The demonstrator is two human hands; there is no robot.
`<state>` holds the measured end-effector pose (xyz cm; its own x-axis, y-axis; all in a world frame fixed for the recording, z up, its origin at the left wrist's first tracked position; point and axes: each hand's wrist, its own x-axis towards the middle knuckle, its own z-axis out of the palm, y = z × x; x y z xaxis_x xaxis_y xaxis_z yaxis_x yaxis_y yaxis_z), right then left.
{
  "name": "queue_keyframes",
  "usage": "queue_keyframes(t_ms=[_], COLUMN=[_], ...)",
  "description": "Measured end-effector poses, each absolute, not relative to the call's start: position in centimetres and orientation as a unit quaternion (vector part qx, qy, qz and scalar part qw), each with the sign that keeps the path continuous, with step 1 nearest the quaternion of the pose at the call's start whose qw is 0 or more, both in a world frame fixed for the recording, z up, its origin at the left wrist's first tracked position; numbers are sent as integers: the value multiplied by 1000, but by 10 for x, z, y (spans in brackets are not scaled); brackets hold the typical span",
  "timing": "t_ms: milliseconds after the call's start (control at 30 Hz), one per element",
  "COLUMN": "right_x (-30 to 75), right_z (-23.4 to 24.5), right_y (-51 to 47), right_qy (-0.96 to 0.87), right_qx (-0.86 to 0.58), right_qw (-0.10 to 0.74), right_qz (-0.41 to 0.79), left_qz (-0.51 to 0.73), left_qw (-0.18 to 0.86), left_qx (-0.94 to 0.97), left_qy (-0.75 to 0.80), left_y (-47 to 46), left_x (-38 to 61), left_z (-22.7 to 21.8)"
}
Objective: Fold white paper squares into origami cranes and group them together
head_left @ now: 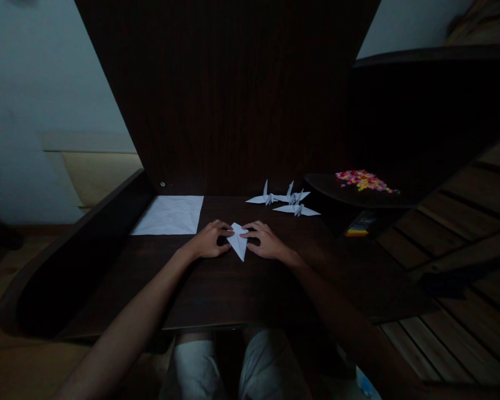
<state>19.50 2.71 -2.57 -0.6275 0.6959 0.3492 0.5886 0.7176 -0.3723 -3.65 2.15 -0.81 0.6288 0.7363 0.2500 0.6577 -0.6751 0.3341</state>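
While left hand is holding left edge of white, kite-shaped folded paper, fingers half curled, right hand is holding right edge, likewise half curled. Folded paper is lying between hands on dark-brown wooden desk, narrow tip pointing toward near side. Flat, creased white paper sheet is lying far left; three white folded-paper cranes are standing far side, right of sheet.

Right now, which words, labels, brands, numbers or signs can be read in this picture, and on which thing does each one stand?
No text can be read in this picture.
Folded paper, flat sheet and paper birds: no writing visible.
Colourful item below the small shelf: too small and dark to tell whether it bears print.
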Motion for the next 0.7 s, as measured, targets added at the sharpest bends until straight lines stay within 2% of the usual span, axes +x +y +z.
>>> queue_keyframes(t_ms=[200, 467, 700], right_x=[194, 190, 187], right_z=[-31, -42, -41], right_y=[31, 36, 37], right_qy=[-888, -842, -808], right_qx=[-374, -415, -420], right_qw=[240, 324, 359], right_qz=[121, 116, 203], left_qz=[163, 219, 276], left_qw=[104, 119, 190], left_qx=[892, 850, 822], left_qy=[410, 464, 460], left_y=[23, 30, 29], left_x=[-37, -30, -26], left_z=[-9, -23, -20])
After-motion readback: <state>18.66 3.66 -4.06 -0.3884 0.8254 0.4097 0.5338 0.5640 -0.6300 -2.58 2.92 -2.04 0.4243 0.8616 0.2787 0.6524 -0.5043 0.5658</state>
